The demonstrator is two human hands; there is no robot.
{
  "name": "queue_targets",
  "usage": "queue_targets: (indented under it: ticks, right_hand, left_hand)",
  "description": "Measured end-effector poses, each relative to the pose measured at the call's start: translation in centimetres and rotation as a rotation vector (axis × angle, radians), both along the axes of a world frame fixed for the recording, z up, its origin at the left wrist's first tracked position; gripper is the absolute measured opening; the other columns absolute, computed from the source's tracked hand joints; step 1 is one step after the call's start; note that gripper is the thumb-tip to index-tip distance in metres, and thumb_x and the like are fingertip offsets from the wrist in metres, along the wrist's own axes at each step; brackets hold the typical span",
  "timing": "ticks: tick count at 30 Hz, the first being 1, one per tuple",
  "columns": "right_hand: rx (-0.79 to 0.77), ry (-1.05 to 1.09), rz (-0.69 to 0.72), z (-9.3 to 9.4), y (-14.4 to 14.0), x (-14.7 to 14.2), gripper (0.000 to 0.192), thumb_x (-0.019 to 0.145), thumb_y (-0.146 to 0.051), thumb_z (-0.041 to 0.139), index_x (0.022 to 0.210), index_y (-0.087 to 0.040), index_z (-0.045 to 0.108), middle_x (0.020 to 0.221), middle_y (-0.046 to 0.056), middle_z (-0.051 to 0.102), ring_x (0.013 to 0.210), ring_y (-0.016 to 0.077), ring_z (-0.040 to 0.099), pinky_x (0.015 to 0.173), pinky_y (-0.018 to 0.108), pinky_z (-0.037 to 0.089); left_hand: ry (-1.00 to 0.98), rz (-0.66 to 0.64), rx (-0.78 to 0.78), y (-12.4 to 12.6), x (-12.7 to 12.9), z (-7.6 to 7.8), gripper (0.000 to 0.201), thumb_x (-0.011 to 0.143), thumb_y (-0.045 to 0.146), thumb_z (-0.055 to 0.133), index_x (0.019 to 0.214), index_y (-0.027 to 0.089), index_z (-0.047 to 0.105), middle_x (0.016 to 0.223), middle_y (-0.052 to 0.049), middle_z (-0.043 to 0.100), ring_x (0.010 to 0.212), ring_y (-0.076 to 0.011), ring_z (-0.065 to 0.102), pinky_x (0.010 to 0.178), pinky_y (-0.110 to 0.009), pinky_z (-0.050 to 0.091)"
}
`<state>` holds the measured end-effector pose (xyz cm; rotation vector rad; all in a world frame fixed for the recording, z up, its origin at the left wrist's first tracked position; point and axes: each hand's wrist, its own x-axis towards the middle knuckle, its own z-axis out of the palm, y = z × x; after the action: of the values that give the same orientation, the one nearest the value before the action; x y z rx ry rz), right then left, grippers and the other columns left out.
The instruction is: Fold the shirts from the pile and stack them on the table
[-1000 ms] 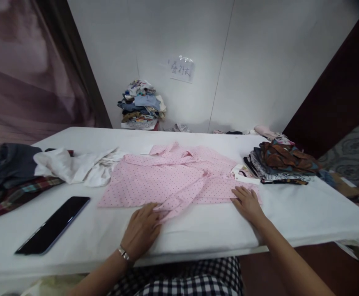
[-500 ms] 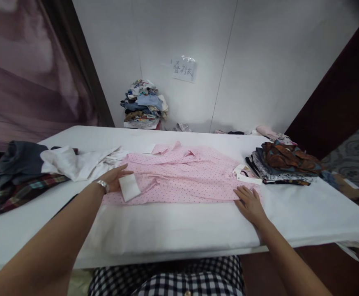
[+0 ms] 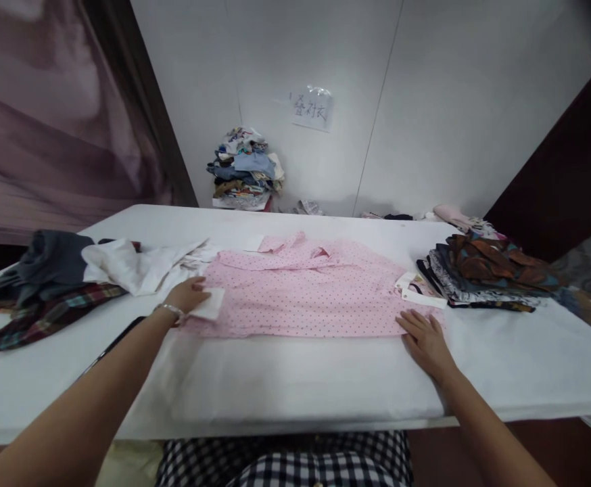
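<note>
A pink dotted shirt (image 3: 295, 304) lies spread across the middle of the table, its near edge fairly straight. At its left end is a white cuff (image 3: 211, 304). My left hand (image 3: 188, 295) is closed on the side of this cuff, fingers curled and thumb partly hidden. At the right end, my right hand (image 3: 424, 338) rests flat on the near corner of the shirt, fingers slightly apart. Just beyond those fingers lies the white collar band (image 3: 422, 297) of the shirt.
White, grey and plaid garments (image 3: 52, 291) lie loosely at the left, with a dark flat object (image 3: 117, 338) under my left forearm. Folded clothes (image 3: 493, 270) are stacked at the right. Behind the table (image 3: 300, 385) rises a clothes pile (image 3: 247, 169) by the wall.
My left hand has drawn the cuff leftward, and the creases in the sleeve near it have flattened. My right hand stays on the right corner. The view has shifted slightly left.
</note>
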<state>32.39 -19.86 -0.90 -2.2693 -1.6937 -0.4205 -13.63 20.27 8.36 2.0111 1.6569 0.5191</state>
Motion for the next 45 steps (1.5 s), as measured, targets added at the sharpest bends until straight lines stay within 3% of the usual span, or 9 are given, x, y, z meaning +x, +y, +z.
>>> queue_targets:
  ticks: [5,11,18,24,27,32,37,41,45]
  right_hand:
    - [-0.022,0.013,-0.009,0.0,-1.1,0.0,0.043,0.088,-0.029,0.041,0.127,-0.026,0.059,0.137,0.007,0.054,0.134,0.0293,0.04,0.108,0.06,0.023]
    - [-0.077,0.032,-0.082,-0.2,-2.6,1.5,0.046,0.089,-0.028,0.038,0.131,-0.025,0.056,0.143,0.007,0.048,0.136,0.0309,0.037,0.104,0.058,0.035]
    - [-0.194,0.076,0.086,1.1,0.3,4.7,0.051,0.081,-0.018,0.042,0.127,-0.021,0.061,0.134,0.009,0.057,0.124,0.0258,0.053,0.102,0.046,0.044]
    - [-0.027,0.058,0.078,3.0,-1.2,8.0,0.044,0.083,-0.024,0.038,0.108,-0.023,0.073,0.115,0.007,0.07,0.104,0.026,0.066,0.089,0.042,0.053]
    - [-0.018,0.067,0.088,2.1,-3.7,8.7,0.044,0.081,-0.024,0.038,0.106,-0.028,0.074,0.113,0.004,0.07,0.104,0.0257,0.066,0.091,0.042,0.053]
    - [-0.17,0.062,0.052,-0.3,-5.6,6.9,0.049,0.076,-0.019,0.043,0.117,-0.029,0.068,0.128,0.005,0.062,0.118,0.0281,0.058,0.096,0.049,0.048]
    - [-0.176,0.064,0.046,1.9,-4.5,2.8,0.053,0.08,-0.024,0.044,0.13,-0.033,0.057,0.14,0.005,0.05,0.132,0.032,0.043,0.101,0.06,0.038]
    - [-0.126,0.208,0.198,4.3,-1.6,-0.4,0.046,0.093,-0.034,0.038,0.137,-0.029,0.05,0.144,0.004,0.047,0.135,0.0253,0.04,0.107,0.048,0.039]
    - [-0.098,0.25,0.176,3.7,2.6,-1.3,0.045,0.093,-0.043,0.042,0.13,-0.023,0.058,0.135,0.01,0.056,0.127,0.028,0.049,0.106,0.05,0.04]
  left_hand:
    - [0.12,-0.073,0.145,-3.7,-1.1,-0.8,0.05,0.082,0.043,0.052,0.121,0.012,0.058,0.119,-0.015,0.065,0.107,-0.0295,0.062,0.093,-0.04,0.048]
    - [0.288,-0.716,0.345,-7.8,-2.4,-3.6,0.047,0.079,0.044,0.056,0.122,0.024,0.061,0.133,-0.008,0.059,0.122,-0.0261,0.054,0.104,-0.041,0.041]
    - [0.479,-0.656,0.351,-6.3,-0.8,-3.3,0.06,0.069,0.0,0.037,0.121,0.018,0.063,0.13,-0.01,0.061,0.119,-0.024,0.056,0.1,-0.041,0.044]
    - [0.439,-0.636,0.402,-7.7,-0.5,-0.3,0.05,0.073,0.003,0.039,0.108,0.023,0.07,0.112,-0.009,0.07,0.105,-0.0258,0.063,0.089,-0.042,0.049]
    - [0.413,-0.696,0.417,-9.6,-1.9,-0.4,0.048,0.077,0.005,0.038,0.106,0.025,0.07,0.106,-0.008,0.072,0.097,-0.0244,0.065,0.085,-0.04,0.05]
    - [0.429,-0.709,0.385,-11.5,-3.3,-2.9,0.051,0.077,0.002,0.038,0.109,0.027,0.069,0.114,-0.007,0.07,0.1,-0.0248,0.065,0.083,-0.04,0.051]
    - [0.46,-0.599,0.401,-11.5,-3.5,-4.2,0.057,0.075,0.002,0.038,0.118,0.027,0.066,0.125,-0.006,0.065,0.117,-0.0269,0.058,0.098,-0.046,0.046]
    - [0.371,-0.67,0.241,-11.5,-3.7,-3.2,0.064,0.067,0.004,0.047,0.126,0.026,0.061,0.137,-0.004,0.055,0.129,-0.0266,0.048,0.108,-0.046,0.039]
    - [0.24,-0.639,-0.06,-10.6,-2.8,-0.9,0.048,0.08,0.038,0.054,0.126,0.025,0.06,0.136,-0.005,0.056,0.126,-0.0262,0.051,0.106,-0.039,0.041]
